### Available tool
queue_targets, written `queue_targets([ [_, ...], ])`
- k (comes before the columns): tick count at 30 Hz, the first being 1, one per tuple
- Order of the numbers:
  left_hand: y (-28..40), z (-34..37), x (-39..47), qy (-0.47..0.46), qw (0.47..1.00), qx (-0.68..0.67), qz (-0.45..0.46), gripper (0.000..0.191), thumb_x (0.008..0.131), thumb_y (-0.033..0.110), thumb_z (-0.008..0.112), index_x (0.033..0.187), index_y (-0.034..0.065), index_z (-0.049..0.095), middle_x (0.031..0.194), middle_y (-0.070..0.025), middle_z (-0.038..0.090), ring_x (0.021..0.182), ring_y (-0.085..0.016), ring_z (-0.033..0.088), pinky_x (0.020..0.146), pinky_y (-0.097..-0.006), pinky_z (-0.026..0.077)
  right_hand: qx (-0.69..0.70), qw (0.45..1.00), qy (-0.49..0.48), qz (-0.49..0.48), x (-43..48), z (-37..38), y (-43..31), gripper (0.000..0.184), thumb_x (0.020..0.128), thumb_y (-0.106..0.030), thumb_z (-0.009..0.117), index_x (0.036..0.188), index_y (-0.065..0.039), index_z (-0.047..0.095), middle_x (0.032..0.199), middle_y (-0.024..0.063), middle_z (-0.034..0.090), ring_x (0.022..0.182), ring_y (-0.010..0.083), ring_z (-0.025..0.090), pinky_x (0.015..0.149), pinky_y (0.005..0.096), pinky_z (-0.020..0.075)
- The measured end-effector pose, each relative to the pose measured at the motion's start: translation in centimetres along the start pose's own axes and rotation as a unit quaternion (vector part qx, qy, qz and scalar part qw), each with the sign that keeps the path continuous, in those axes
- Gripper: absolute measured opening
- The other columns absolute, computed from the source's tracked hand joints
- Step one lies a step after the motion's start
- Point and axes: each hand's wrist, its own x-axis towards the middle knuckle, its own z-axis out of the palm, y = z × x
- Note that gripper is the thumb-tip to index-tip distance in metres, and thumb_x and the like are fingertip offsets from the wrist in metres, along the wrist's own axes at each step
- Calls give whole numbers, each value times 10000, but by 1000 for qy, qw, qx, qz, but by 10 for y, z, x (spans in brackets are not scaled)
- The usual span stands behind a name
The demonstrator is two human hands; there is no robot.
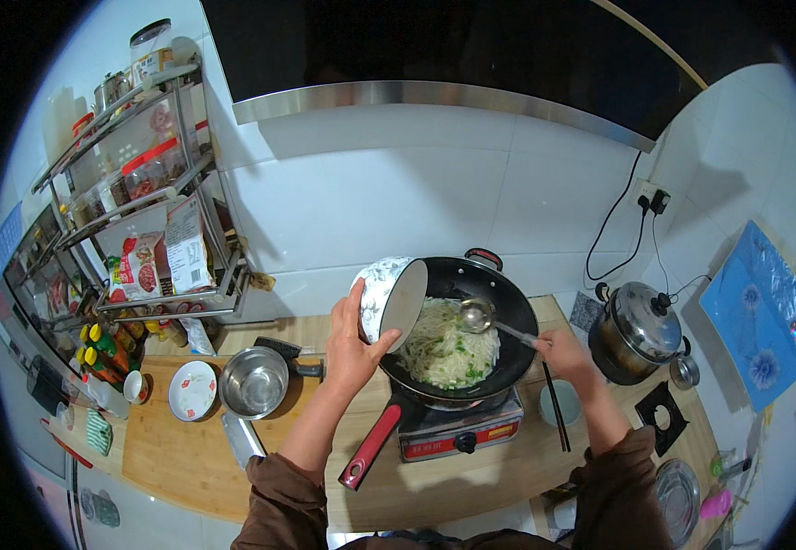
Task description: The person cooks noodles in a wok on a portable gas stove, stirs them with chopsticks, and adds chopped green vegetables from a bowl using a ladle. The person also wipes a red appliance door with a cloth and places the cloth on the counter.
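A black wok (518, 295) with a red handle sits on a portable gas stove (459, 430). Pale noodles (449, 344) with bits of chopped green lie inside it. My left hand (356, 344) holds a white patterned bowl (377, 292), tilted on its side over the wok's left edge, its mouth towards the noodles. In my right hand (566, 354) is the handle of a metal ladle (477, 315), whose round head rests at the noodles' upper edge. Just below that hand, dark chopsticks (557, 412) lie across a pale green bowl (569, 405).
On the left, a wooden board (164, 460) bears a metal pan (253, 383), a small plate (193, 390) and a cleaver (243, 440). Bottles (105, 350) stand beyond, under a metal rack (157, 302). A lidded pot (635, 333) stands right of the wok. The range hood (439, 93) hangs above.
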Motion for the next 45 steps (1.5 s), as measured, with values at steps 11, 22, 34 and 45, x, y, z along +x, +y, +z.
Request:
queue_targets([
  [11,2,11,0,0,999,-28,-15,871,700,295,743,1406,158,251,1202,-165,435,1063,-331,484,812,-404,470,36,972,-228,35,-29,-39,0,232,866,-271,567,877,-64,671,719,147,621,662,218,581,631,377,469],
  [22,5,8,1,5,999,-35,-22,880,704,261,743,1412,165,228,1218,-167,423,1016,-330,516,821,-395,465,-90,986,68,-123,6,38,-33,273,829,-216,583,1048,-54,564,772,193,624,750,376,609,652,454,496],
  [34,5,9,-1,8,999,-20,-28,864,706,246,743,1406,158,245,1214,-169,438,1058,-331,493,824,-405,461,-119,938,94,-312,-18,41,-18,271,798,-97,556,1050,-181,608,689,78,549,644,278,597,562,381,481],
  [45,15,11,-3,7,998,-33,-44,864,707,223,741,1411,168,242,1208,-178,428,1029,-315,512,821,-383,461,-274,904,209,-253,-53,-24,8,292,761,-63,580,1032,-153,636,661,63,521,629,241,570,543,332,456],
])
